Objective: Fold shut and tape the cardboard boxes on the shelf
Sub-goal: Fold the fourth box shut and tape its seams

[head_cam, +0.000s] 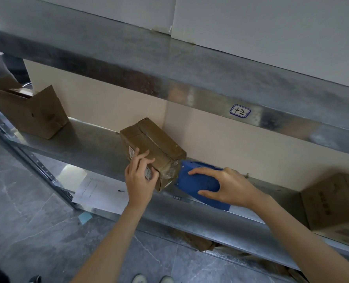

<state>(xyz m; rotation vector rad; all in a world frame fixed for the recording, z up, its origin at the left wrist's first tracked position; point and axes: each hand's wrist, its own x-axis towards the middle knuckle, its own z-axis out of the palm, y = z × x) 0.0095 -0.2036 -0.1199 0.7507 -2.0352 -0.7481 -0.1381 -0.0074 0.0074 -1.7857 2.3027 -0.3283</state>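
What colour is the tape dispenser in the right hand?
Blue. The tape dispenser, gripped by the right hand, shows best in the head view.

Single head view, looking down, close on metal shelf (100, 148)

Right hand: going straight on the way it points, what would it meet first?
Probably the middle box, at its taped end; the tape dispenser that the right hand grips sits right beside it there.
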